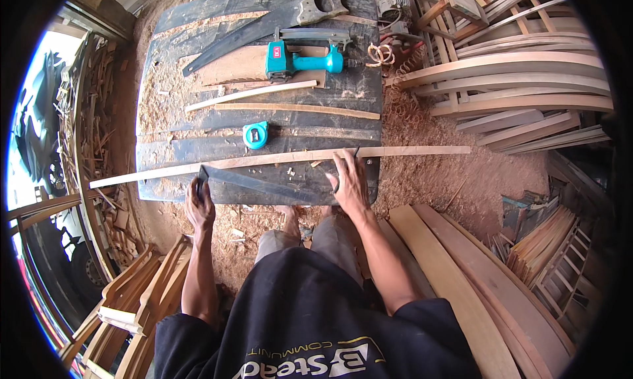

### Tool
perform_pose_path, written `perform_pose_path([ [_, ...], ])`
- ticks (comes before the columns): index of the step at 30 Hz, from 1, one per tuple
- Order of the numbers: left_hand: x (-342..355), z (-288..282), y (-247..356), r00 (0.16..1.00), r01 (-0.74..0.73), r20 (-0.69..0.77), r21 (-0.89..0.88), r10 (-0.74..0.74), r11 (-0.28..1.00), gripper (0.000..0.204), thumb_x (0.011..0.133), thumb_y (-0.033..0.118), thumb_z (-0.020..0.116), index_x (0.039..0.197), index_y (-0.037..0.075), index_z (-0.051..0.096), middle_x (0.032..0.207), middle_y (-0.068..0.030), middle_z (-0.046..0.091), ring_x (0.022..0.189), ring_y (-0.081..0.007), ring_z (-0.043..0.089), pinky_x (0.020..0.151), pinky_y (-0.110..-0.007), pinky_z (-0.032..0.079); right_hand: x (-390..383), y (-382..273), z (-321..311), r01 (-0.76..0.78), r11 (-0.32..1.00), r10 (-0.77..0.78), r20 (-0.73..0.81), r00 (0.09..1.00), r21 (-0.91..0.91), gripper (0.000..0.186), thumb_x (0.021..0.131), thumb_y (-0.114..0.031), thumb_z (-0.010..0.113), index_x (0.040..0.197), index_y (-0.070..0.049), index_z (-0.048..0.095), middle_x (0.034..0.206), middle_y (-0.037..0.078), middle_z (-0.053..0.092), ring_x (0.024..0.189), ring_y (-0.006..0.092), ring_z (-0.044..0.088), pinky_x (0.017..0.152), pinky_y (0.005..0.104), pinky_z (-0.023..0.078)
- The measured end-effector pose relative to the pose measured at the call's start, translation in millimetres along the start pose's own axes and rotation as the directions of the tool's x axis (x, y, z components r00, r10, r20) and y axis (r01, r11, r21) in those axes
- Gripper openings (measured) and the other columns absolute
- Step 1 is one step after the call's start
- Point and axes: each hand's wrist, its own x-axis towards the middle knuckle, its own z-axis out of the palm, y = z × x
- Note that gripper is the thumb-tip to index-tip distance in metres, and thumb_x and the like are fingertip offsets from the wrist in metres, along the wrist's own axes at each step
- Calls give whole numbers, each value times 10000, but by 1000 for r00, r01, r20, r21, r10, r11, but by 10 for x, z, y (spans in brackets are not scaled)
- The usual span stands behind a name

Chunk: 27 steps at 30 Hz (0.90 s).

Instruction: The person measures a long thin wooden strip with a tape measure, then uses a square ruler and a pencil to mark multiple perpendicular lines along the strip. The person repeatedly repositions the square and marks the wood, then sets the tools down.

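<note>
A long, slightly curved wooden strip (277, 159) lies crosswise over the near part of the dark worktable (283, 186), both ends reaching past its sides. Closed around a small dark angular piece, my left hand (200, 207) is just below the strip; the piece (202, 174) touches or nearly touches its near edge. My right hand (351, 184) has its fingertips on the strip toward the right, with the thumb lower down. A small dark tip (357, 152) shows by those fingers; its kind is unclear. Beyond the strip sits a turquoise tape measure (255, 135).
Farther back lie two short wooden strips (297, 108), a turquoise nail gun (306, 60) with a coiled hose, and a handsaw (264, 32). Curved wooden pieces (514, 69) are stacked at right, boards (461, 267) lean near my right side, and shaped wood parts (142, 290) stand at lower left. Shavings cover the floor.
</note>
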Motion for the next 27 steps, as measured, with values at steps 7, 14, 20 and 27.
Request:
perform_pose_path([
  [7,358,273,957,843,-486,191,-129,503,864,312,980,268,631,1261,134,643,979,-109,678,731,-319,693,594,-424,552,276,353,147,3,998,-15,172,985,66,367,915,-115,677,1275,-56,645,1423,206,514,1377,361,458,1214,532,266],
  [14,582,977,1559,574,-675,474,-187,668,713,324,953,294,614,1252,185,673,1014,-106,655,898,-316,658,739,-434,505,86,405,143,69,975,-73,13,997,212,562,749,186,516,1230,-49,687,1413,239,500,1435,404,385,1241,540,207],
  [20,516,1307,1509,526,-783,431,-90,733,615,386,927,212,540,1283,200,688,963,-101,586,945,-278,556,834,-413,386,104,459,160,67,971,-70,3,998,228,579,713,188,510,1211,-44,693,1436,227,487,1451,389,365,1260,527,183],
  [27,279,1178,1282,587,-753,343,-98,733,650,435,953,263,520,1367,222,646,1007,-85,582,925,-287,537,875,-437,388,42,484,181,34,971,-33,-10,999,235,421,803,81,626,1194,-56,698,1428,202,520,1421,372,418,1243,512,245],
])
